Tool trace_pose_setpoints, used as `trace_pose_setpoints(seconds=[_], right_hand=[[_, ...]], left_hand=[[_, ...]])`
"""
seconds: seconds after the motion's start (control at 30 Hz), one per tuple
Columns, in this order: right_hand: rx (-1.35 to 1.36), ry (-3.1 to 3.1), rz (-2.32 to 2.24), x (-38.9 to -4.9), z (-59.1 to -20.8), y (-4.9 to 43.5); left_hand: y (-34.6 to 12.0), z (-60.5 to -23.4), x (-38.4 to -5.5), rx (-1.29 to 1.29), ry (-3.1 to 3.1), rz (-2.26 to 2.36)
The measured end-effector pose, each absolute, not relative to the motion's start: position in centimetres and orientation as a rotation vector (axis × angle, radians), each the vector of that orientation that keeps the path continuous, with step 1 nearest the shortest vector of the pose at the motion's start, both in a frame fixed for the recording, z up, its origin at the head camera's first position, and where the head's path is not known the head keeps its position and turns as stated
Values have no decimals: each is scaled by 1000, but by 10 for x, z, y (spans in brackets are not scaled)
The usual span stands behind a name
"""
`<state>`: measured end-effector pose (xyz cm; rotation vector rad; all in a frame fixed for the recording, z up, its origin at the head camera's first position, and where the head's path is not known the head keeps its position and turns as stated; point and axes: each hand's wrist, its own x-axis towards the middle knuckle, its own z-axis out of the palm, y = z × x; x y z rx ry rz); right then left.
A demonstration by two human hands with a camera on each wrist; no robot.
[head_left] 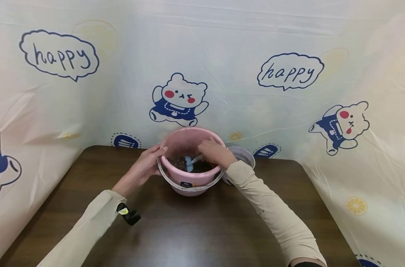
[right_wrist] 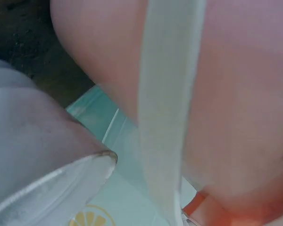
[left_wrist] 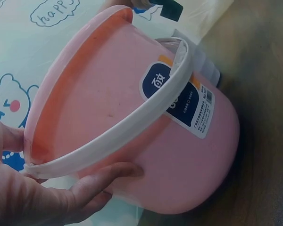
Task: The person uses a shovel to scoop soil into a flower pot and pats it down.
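Note:
A pink bucket (head_left: 189, 177) with dark soil (head_left: 176, 163) inside stands at the back of the table. Its white carrying handle (left_wrist: 132, 127) hangs down across the front. My left hand (head_left: 148, 163) grips the bucket's left rim, thumb at the edge and fingers against the outer wall, as the left wrist view shows. Reaching over the right rim, my right hand (head_left: 213, 152) holds a small light-blue shovel (head_left: 189, 164) by its handle, blade at the soil. The right wrist view shows only the bucket's outside and its handle; the right fingers are hidden there.
Just right of the bucket, partly behind my right forearm, stands a greyish-white pot (head_left: 244, 154). The brown wooden table (head_left: 195, 233) extends toward me. Behind and along both sides hangs a printed cloth (head_left: 229, 55).

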<state>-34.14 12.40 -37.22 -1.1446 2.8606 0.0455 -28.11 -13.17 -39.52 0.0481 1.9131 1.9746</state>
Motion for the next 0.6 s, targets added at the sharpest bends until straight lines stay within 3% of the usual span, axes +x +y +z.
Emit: trace_pose_setpoints(seconds=[0.6], right_hand=[[-1244, 2757, -218, -347, -372, 135]], left_hand=[[-128, -394, -281, 51, 1923, 1971]])
